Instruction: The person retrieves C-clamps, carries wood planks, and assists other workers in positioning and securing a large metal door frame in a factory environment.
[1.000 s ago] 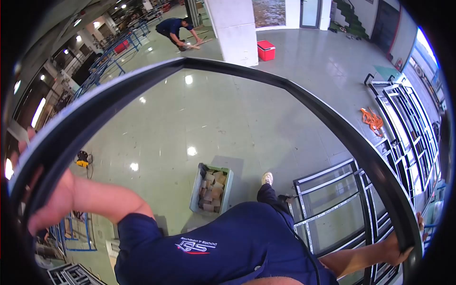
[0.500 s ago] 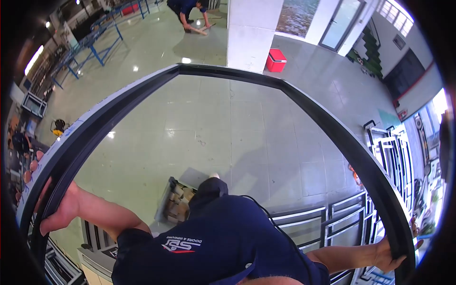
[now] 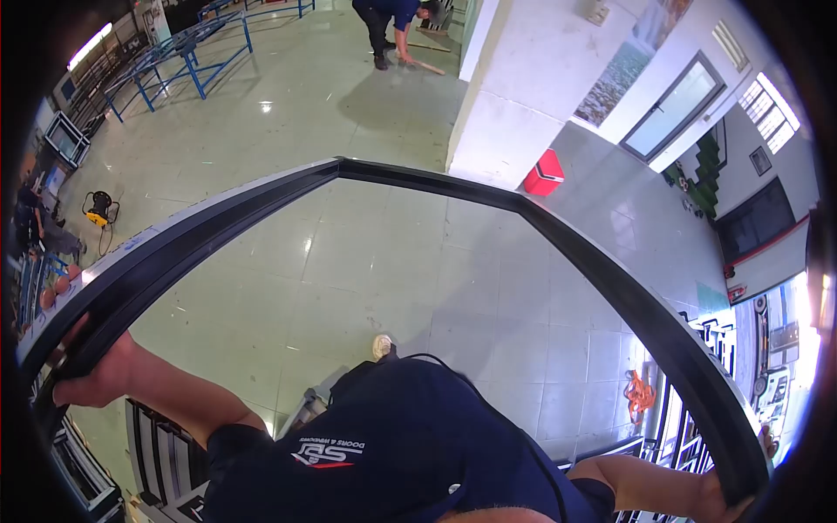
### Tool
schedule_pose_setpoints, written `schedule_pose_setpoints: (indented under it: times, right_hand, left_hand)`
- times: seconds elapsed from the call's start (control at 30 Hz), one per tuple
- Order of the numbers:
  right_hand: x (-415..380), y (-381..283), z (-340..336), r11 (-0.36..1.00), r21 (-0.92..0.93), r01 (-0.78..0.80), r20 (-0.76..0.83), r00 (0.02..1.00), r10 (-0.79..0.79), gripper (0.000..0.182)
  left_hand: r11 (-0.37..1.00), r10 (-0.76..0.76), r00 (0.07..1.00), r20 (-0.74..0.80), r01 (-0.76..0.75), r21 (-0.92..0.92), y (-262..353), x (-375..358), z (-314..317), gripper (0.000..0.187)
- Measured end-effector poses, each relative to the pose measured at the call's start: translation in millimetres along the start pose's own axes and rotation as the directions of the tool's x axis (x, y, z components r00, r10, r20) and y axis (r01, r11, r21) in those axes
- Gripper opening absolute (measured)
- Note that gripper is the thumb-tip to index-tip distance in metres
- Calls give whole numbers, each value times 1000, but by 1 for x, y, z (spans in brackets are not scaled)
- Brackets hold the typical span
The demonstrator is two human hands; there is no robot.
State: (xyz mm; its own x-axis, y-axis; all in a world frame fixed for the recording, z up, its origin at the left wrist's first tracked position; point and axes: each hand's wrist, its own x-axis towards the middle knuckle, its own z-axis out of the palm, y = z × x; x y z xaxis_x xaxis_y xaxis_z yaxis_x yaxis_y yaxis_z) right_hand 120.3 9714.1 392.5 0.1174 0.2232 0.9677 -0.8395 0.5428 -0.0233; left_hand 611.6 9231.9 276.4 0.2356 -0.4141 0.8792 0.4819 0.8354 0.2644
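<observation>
A large black window or door frame [image 3: 427,180] is held out in front of me, its open middle showing the floor. My left hand [image 3: 105,370] grips the left side member, thumb on the inner face and fingertips over the pale outer edge. On the opposite member my right hand [image 3: 719,497] is wrapped round the profile, largely hidden behind it. The near end of the frame falls outside the view or into the dark rim.
A white pillar [image 3: 514,96] and a red cooler box [image 3: 545,173] stand ahead. Blue metal trestles [image 3: 187,65] and a yellow-black cable reel [image 3: 101,207] are left. A co-worker [image 3: 392,26] bends over far ahead; another person [image 3: 35,213] is left. Orange straps [image 3: 639,394] lie right.
I have stepped forward and turned slightly left, still holding the frame on both sides. The box of blocks by my feet has mostly gone behind my body, and the pillar has shifted right.
</observation>
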Motion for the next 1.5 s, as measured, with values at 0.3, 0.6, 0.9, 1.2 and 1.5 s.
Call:
schedule_pose_setpoints:
  times: [0.3, 0.6, 0.9, 1.2, 1.5]
  right_hand:
    - [-23, -86, 169, 654, 590, -474, 218, 873, 436, 8]
    - [-86, -154, 349, 182, 781, -597, 433, 728, 532, 27]
    - [-128, -203, 567, 183, 657, -731, 563, 637, 526, 52]
    - [-201, -311, 765, 200, 619, -760, 689, 647, 328, 47]
    - [-245, -438, 918, 426, 516, -743, 529, 667, 525, 42]
  left_hand:
    - [996, -74, 996, 58, 77, -43, -144, 49, -37, 76]
    - [982, -96, 984, -150, 118, 150, -315, 92, -66, 69]
    - [975, -189, 982, 9, 189, -115, -446, 142, -137, 77]
    - [960, 15, 885, -465, 117, 254, -618, 203, -193, 75]
    - [950, -197, 951, -237, 246, 194, -858, 341, -254, 89]
